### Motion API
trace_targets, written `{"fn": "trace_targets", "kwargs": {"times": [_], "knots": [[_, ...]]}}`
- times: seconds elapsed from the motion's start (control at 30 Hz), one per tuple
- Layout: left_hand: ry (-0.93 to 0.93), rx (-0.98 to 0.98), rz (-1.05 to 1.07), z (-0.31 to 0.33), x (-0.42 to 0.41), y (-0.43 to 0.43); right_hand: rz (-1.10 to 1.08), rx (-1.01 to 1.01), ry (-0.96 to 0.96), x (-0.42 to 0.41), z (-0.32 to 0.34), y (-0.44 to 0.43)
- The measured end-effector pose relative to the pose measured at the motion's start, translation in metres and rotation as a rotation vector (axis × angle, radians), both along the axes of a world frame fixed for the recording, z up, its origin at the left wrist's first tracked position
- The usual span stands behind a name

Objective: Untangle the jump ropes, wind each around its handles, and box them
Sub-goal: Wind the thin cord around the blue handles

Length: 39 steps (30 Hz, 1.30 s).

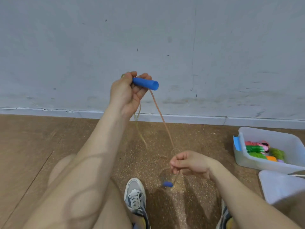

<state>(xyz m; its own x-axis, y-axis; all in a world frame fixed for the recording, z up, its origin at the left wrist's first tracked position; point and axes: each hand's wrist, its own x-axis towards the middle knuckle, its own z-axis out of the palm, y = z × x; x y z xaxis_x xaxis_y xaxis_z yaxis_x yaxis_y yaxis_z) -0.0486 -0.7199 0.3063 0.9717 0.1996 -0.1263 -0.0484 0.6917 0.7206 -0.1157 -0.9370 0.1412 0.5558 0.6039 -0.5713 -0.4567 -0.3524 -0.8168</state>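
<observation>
My left hand [127, 91] is raised in front of the wall and grips a blue jump-rope handle [146, 83] that points right. A thin orange-tan rope [162, 119] runs from the handle's open end down to my right hand [189, 162], which pinches it low above the floor. A second strand [139, 128] hangs loose below my left hand. The other blue handle [168, 184] dangles blurred beneath my right hand. At the right stands a translucent plastic box [247, 160] holding several wound ropes in pink, green and orange.
The box's white lid [280, 187] lies on the brown cork-like floor at the right edge. My bent left knee and two sneakers [135, 194] fill the lower frame. A grey wall with a white skirting board closes off the far side.
</observation>
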Motion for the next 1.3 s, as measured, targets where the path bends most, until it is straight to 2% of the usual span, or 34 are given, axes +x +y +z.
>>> {"fn": "trace_targets", "kwargs": {"times": [0.07, 0.17, 0.27, 0.3, 0.33, 0.4, 0.43, 0.47, 0.5, 0.57, 0.7, 0.77, 0.93, 1.1, 1.17, 1.23, 1.3], "knots": [[-0.008, -0.054, 0.043, -0.002, 0.004, 0.013, -0.053, -0.120, 0.033, -0.011, -0.019, -0.008], [-0.008, -0.075, 0.091, -0.005, 0.008, 0.030, -0.293, -0.108, 0.171, -0.028, -0.040, -0.016], [0.068, 0.055, 0.111, -0.014, 0.013, 0.041, -0.497, -0.103, 0.326, -0.040, -0.056, -0.019], [0.130, 0.219, 0.107, -0.019, 0.015, 0.044, -0.555, -0.105, 0.390, -0.042, -0.059, -0.019], [0.212, 0.527, 0.107, -0.026, 0.017, 0.048, -0.617, -0.075, 0.463, -0.041, -0.061, -0.020], [0.370, 1.447, 0.000, -0.042, 0.016, 0.056, -0.688, 0.037, 0.594, -0.035, -0.059, -0.021], [0.444, 1.823, -0.139, -0.049, 0.012, 0.058, -0.693, 0.094, 0.644, -0.028, -0.054, -0.022], [0.521, 2.023, -0.286, -0.053, 0.007, 0.058, -0.693, 0.144, 0.677, -0.021, -0.047, -0.022], [0.569, 2.082, -0.396, -0.056, 0.003, 0.056, -0.698, 0.187, 0.684, -0.014, -0.039, -0.022], [0.561, 1.930, -0.476, -0.057, -0.004, 0.046, -0.735, 0.260, 0.637, -0.002, -0.018, -0.015], [0.364, 1.151, -0.647, -0.052, -0.028, 0.001, -0.935, 0.464, 0.426, 0.023, 0.029, 0.016], [0.276, 0.946, -0.702, -0.053, -0.039, -0.020, -0.961, 0.528, 0.308, 0.035, 0.052, 0.034], [0.163, 0.827, -0.673, -0.050, -0.035, -0.035, -0.919, 0.499, 0.145, 0.046, 0.084, 0.060], [0.136, 0.964, -0.644, -0.045, -0.033, -0.039, -0.855, 0.544, 0.197, 0.046, 0.094, 0.062], [0.139, 0.928, -0.569, -0.045, -0.030, -0.037, -0.821, 0.510, 0.129, 0.039, 0.099, 0.056], [0.150, 0.826, -0.452, -0.044, -0.025, -0.033, -0.695, 0.406, 0.026, 0.027, 0.103, 0.047], [0.147, 0.708, -0.370, -0.042, -0.023, -0.030, -0.475, 0.372, 0.012, 0.018, 0.108, 0.040]]}}
